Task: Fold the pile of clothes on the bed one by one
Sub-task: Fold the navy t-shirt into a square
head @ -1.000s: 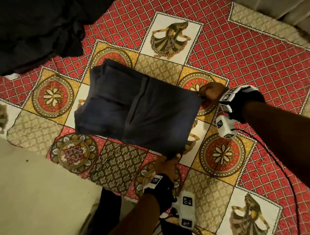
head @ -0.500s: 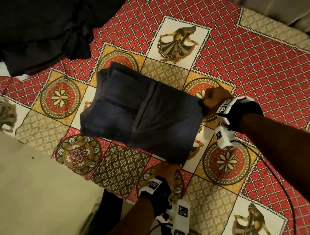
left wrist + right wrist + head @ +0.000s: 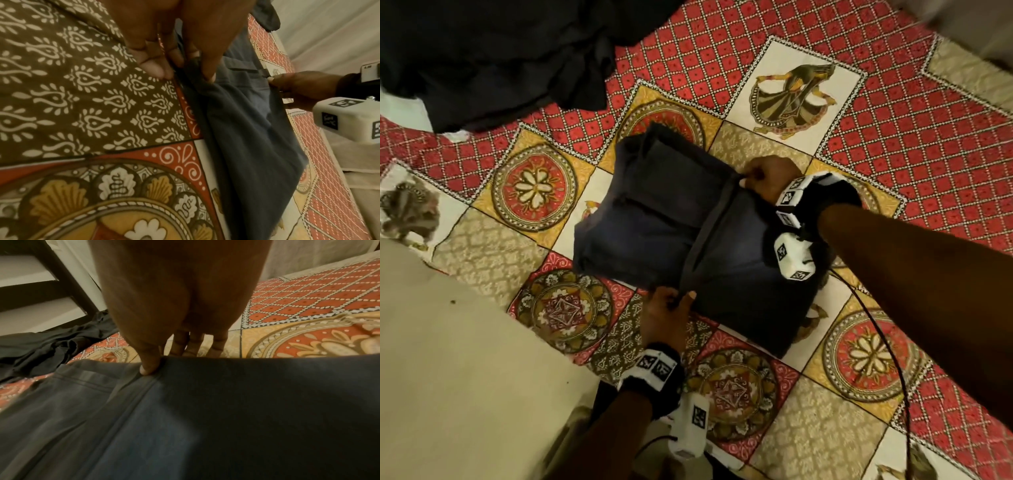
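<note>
A dark blue garment [image 3: 654,222], partly folded, lies on the patterned bedspread [image 3: 893,120]. My left hand [image 3: 671,308] pinches its near edge [image 3: 197,71] between thumb and fingers. My right hand [image 3: 763,176] pinches the far end of the same folded-over edge, thumb on top [image 3: 149,368] and fingers under the cloth [image 3: 226,402]. The right half of the garment is doubled over toward the left, its hem running between my two hands. A heap of black clothes [image 3: 493,58] lies at the far left of the bed.
A plain beige sheet [image 3: 458,377] covers the near left corner. A black cable [image 3: 876,342] runs from my right wrist across the bedspread. In the right wrist view a dark-framed shelf [image 3: 41,280] stands beyond the bed.
Both hands have carried the garment's right edge up and over to the left, laying it across the middle. The garment is now narrower, with my hands at the fold's two ends.
</note>
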